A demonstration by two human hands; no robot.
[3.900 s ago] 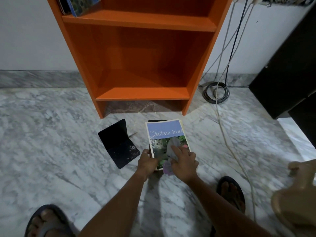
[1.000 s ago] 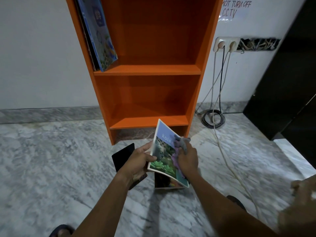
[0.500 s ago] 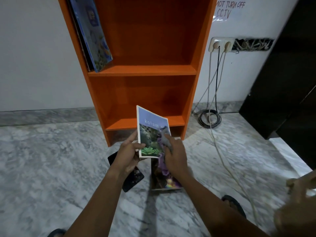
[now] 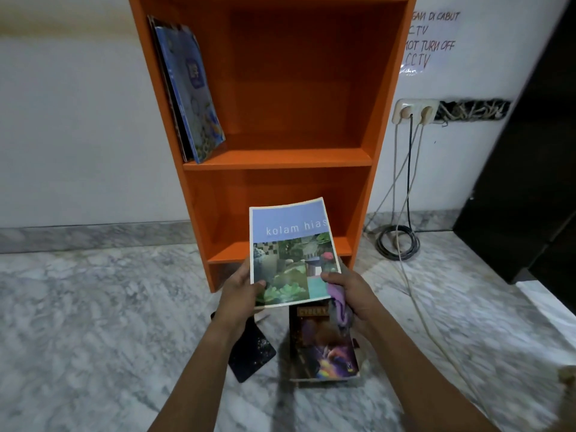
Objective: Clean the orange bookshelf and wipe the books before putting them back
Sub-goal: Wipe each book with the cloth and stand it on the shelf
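Observation:
The orange bookshelf [image 4: 280, 157] stands against the white wall. Its lower compartment holds nothing. A few thin books [image 4: 190, 92] lean against the left side of the compartment above. I hold the "kolam hias" book [image 4: 291, 251] upright in front of the lower shelf. My left hand [image 4: 240, 291] grips its bottom left corner. My right hand [image 4: 349, 294] pinches its bottom right edge and also holds a purple-grey cloth [image 4: 339, 304]. Another book with a dark purple cover [image 4: 322, 344] lies on the marble floor under my hands.
A black metal bookend [image 4: 249, 350] lies on the floor left of the dark book. Cables [image 4: 397, 241] run from a wall socket [image 4: 414, 112] to a coil on the floor at the right. A dark cabinet [image 4: 536, 169] stands at the far right.
The "kolam hias" book has come off the floor, where the cloth was rubbing it, and now stands upright between both hands, higher and closer to the shelf. The view has tilted up.

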